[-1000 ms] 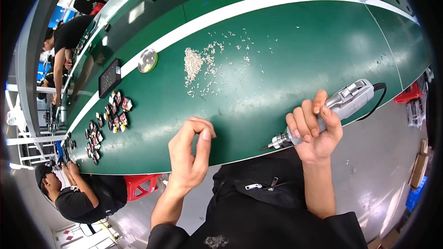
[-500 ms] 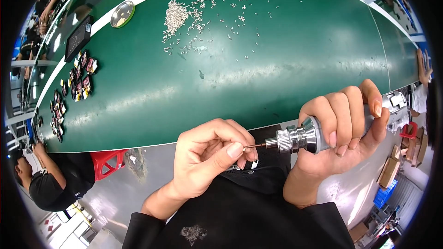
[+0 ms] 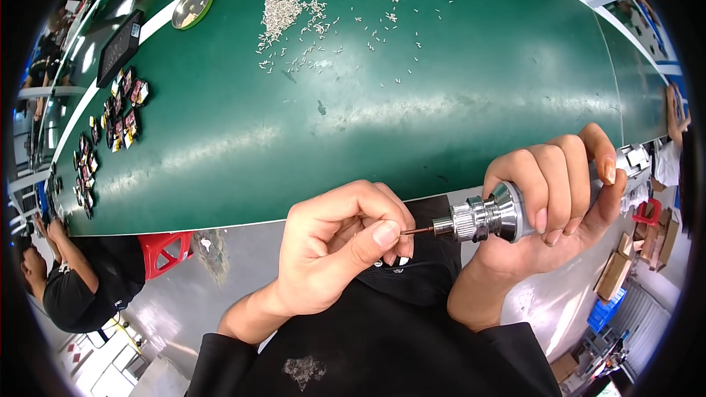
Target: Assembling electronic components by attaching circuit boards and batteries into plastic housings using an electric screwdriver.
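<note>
My right hand (image 3: 555, 198) is wrapped round a silver electric screwdriver (image 3: 507, 212) with a ribbed metal collar, held nearly level above the table's near edge. A thin copper-coloured bit (image 3: 419, 231) sticks out of it to the left. My left hand (image 3: 346, 239) pinches the tip of that bit between thumb and forefinger, its other fingers curled in. Whether something small sits at the tip is hidden by the fingertips. Farther off on the green table (image 3: 441, 117) lies a heap of small silver screw-like pieces (image 3: 282, 13), with many scattered to its right.
A round clear dish with a green rim (image 3: 193, 7) stands at the far left, beside a black tray (image 3: 120, 48). Several small dark parts with yellow and pink bits (image 3: 121, 114) lie nearer. Another person (image 3: 81, 279) sits at the left by a red stool (image 3: 165, 250).
Both hands and the screwdriver have shifted slightly right. The table's contents sit a little higher in the picture. The pinch on the bit and the grip on the screwdriver are unchanged.
</note>
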A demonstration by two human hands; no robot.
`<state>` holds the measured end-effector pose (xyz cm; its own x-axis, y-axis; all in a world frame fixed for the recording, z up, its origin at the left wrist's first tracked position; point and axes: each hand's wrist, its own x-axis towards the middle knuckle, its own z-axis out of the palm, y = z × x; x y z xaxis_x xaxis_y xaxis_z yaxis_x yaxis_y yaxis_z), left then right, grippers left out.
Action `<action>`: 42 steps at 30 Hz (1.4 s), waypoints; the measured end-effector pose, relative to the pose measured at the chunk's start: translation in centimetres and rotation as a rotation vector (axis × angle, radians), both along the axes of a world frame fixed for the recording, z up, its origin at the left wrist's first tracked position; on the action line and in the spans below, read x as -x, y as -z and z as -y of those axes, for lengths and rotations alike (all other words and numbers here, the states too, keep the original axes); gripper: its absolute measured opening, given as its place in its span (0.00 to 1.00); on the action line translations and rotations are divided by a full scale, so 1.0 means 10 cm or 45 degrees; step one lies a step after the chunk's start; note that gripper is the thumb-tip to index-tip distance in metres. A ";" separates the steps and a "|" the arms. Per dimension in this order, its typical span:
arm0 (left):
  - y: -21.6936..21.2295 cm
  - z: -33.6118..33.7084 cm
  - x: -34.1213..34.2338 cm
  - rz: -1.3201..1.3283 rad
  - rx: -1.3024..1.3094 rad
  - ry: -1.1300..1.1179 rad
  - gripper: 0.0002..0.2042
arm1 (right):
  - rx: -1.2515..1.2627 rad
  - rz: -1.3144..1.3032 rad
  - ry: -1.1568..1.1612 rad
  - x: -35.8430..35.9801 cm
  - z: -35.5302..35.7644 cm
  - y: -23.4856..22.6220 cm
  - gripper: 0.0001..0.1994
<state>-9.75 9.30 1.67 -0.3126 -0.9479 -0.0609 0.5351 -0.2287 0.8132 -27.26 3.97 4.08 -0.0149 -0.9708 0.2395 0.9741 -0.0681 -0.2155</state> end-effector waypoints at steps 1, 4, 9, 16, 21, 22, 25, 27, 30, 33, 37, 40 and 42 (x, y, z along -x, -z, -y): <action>0.00 0.01 0.00 0.001 -0.003 0.000 0.06 | -0.001 0.000 -0.004 0.00 0.00 0.00 0.07; 0.00 0.02 -0.02 0.022 -0.006 0.012 0.06 | -0.052 -0.009 0.011 -0.01 0.00 0.00 0.06; -0.03 0.02 0.01 0.186 -0.041 -0.034 0.03 | 0.004 -0.099 0.006 0.03 0.01 0.00 0.06; 0.14 0.18 0.10 1.074 0.957 -0.286 0.02 | 0.117 -0.341 0.012 0.13 0.06 0.10 0.05; 0.14 0.11 0.15 0.798 0.513 -0.115 0.02 | 0.037 -0.184 -0.001 0.20 0.07 0.21 0.07; 0.16 0.12 0.16 0.811 0.549 -0.105 0.02 | 0.032 -0.184 0.008 0.21 0.07 0.22 0.07; 0.18 0.18 0.24 0.829 0.604 -0.136 0.01 | 0.038 -0.183 0.002 0.23 0.10 0.24 0.07; 0.17 0.22 0.26 0.826 0.604 -0.210 0.04 | 0.005 -0.125 0.020 0.26 0.14 0.26 0.07; 0.18 0.27 0.18 0.789 0.545 -0.262 0.15 | 0.020 -0.105 0.039 0.33 0.21 0.33 0.07; 0.06 0.39 0.12 0.895 0.480 -0.270 0.16 | 0.042 -0.093 0.058 0.45 0.25 0.38 0.09; -0.01 0.67 -0.03 1.316 0.594 -0.253 0.05 | -0.139 -0.097 0.122 0.48 0.24 0.47 0.07; -0.01 1.19 -0.01 1.427 0.783 -0.306 0.10 | -0.223 -0.097 0.138 0.52 0.26 0.54 0.06; -0.09 1.69 0.06 1.706 0.915 -0.256 0.14 | -0.226 -0.063 0.158 0.56 0.30 0.57 0.06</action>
